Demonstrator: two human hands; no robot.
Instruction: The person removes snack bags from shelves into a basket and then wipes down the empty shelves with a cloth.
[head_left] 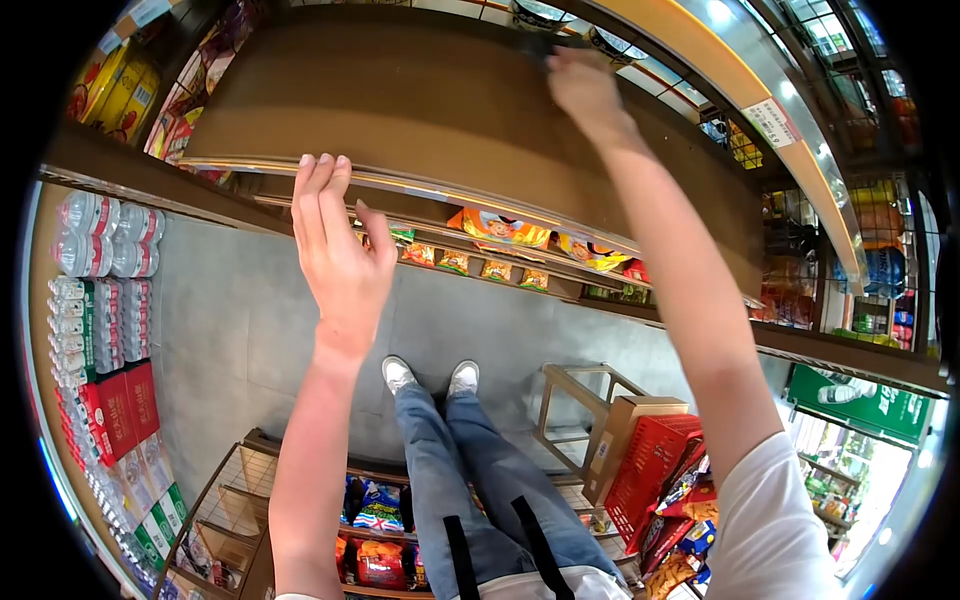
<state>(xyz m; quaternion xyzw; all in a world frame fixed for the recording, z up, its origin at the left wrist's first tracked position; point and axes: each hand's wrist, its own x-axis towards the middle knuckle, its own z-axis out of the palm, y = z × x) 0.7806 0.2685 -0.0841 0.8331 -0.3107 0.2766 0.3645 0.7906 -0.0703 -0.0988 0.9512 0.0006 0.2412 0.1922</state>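
Note:
A bare brown shelf board (400,110) spans the upper part of the head view. At its far edge is my right hand (585,90), blurred and with its fingers closed on a dark, cloth-like thing (545,45) against the board. Motion smears that thing, so its exact kind does not show. My left hand (340,240) holds nothing. Its fingers are stretched out, with the tips at the shelf's front edge (400,182) and the thumb apart.
Snack packs (500,228) fill the lower shelves. Bottled water packs (110,235) are stacked at left. Behind me stand a snack rack (255,470), a stool frame (570,400), a cardboard box (620,430) and a red basket (650,460). A price rail (720,80) runs overhead.

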